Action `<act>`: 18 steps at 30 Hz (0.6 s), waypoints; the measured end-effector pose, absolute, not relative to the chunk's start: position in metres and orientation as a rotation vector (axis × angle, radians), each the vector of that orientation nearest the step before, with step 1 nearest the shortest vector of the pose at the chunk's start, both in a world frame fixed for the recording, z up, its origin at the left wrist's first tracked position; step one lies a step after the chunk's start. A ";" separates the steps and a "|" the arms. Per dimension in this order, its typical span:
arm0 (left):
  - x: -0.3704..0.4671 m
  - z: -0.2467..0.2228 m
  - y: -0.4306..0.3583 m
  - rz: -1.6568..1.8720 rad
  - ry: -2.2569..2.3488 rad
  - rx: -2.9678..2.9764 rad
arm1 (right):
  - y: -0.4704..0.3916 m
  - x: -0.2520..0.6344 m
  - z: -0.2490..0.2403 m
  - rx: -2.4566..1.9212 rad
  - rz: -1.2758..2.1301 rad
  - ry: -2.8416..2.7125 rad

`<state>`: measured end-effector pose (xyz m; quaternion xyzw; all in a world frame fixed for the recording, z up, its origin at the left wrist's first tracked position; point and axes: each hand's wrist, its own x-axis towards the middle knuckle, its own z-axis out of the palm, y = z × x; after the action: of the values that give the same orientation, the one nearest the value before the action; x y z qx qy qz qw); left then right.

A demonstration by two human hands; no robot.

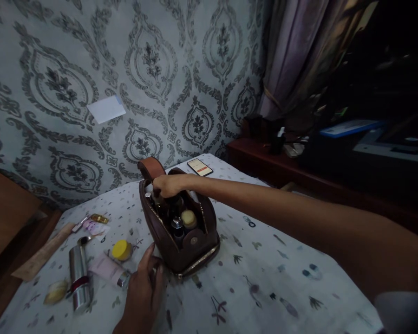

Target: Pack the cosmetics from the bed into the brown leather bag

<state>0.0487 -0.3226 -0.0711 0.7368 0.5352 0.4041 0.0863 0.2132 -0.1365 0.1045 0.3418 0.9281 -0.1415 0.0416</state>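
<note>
A dark brown zip bag (155, 234) stands open on the patterned cloth, with a lighter brown strap (151, 168) at its far end. My right hand (169, 185) reaches into the far part of the opening, fingers curled downward; what they grip is hidden. Inside the bag are a yellow-lidded jar (188, 218), a silver-capped bottle (177, 224) and other dark, unclear items. Beside the bag's near left corner, my left hand (142, 287) rests with its fingers loosely bent and apart, holding nothing. Close to it lie a pink tube (106, 269) and a round yellow container (121, 250).
To the left lie a silver cylinder (79, 278), a pale yellow item (55, 292), a brush (85, 240) and a long pinkish strip (45, 253). A phone (199, 167) sits behind the bag. Patterned wall and a dark red ledge (245, 150) border the cloth.
</note>
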 end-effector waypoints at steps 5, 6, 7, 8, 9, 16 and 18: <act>0.042 -0.064 -0.318 1.177 1.610 2.317 | -0.147 0.220 0.112 1.165 -0.374 2.994; 0.040 -0.061 -0.317 1.181 1.594 2.358 | -0.152 0.220 0.113 1.216 -0.362 3.030; 0.039 -0.057 -0.316 1.188 1.574 2.402 | -0.158 0.220 0.114 1.266 -0.349 3.070; 0.038 -0.054 -0.315 1.203 1.581 2.424 | -0.164 0.219 0.114 1.308 -0.335 3.123; 0.037 -0.050 -0.315 1.222 1.593 2.432 | -0.172 0.218 0.114 1.335 -0.321 3.190; 0.024 -0.039 -0.317 1.221 1.676 2.487 | -0.234 0.202 0.098 1.043 -0.454 3.760; 0.015 -0.039 -0.318 1.179 1.742 2.501 | -0.252 0.194 0.089 0.905 -0.608 3.863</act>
<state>0.0146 -0.3178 -0.0389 0.7637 0.5321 0.3601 -0.0631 0.1938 -0.2516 0.0888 0.2044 0.8723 -0.1374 -0.4225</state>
